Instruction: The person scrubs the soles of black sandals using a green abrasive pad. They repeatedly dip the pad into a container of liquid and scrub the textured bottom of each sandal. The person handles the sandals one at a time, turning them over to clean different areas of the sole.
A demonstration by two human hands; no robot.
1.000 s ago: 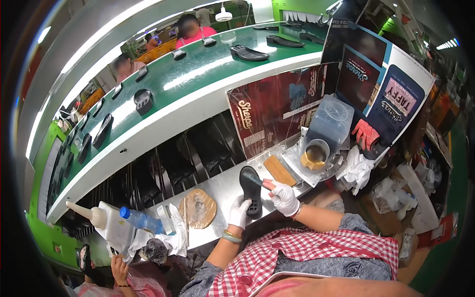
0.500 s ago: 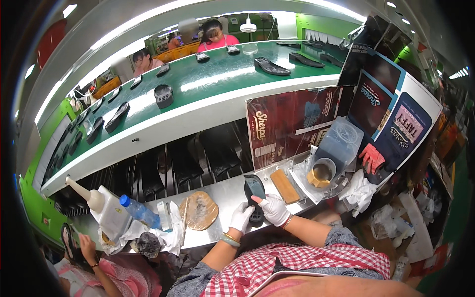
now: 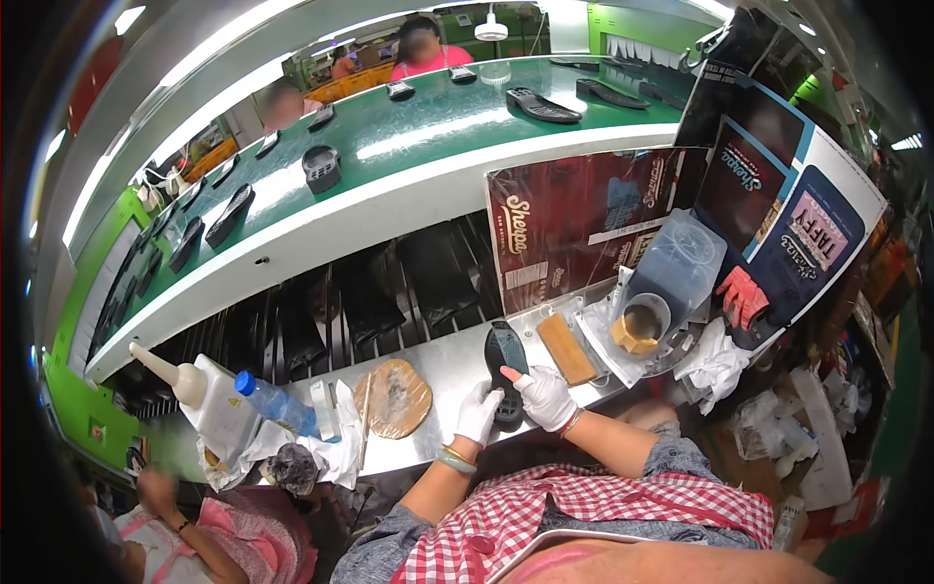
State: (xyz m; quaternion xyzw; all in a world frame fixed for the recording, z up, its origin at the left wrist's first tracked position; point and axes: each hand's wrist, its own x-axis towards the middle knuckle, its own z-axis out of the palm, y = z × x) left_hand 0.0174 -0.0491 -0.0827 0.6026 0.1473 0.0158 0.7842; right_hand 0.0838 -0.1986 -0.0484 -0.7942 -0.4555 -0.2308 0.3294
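A black shoe sole (image 3: 505, 352) with a grey inner face stands roughly upright in front of me, held over the near edge of the metal bench (image 3: 443, 414). My left hand (image 3: 478, 413), in a white glove, is closed on its lower left edge. Gripping the right edge is my right hand (image 3: 545, 396), also white-gloved, with a bare reddish fingertip lying against the sole's inner face. Just right of the sole lies a tan rectangular block (image 3: 566, 348). A round brown pad (image 3: 393, 399) with a thin stick beside it is to the left.
A white squeeze bottle (image 3: 216, 404) and a blue-capped bottle (image 3: 277, 401) stand at left. At right are a clear cup (image 3: 647, 319), a plastic tub (image 3: 683, 258) and cardboard panels (image 3: 584, 219). Beyond runs a green conveyor (image 3: 418, 131) with several soles. Co-workers sit opposite and at left.
My view has shifted slightly. Both hands keep their grip on the sole, and the finger still rests against it. The co-worker's hand at lower left has moved, with the sandal there less visible.
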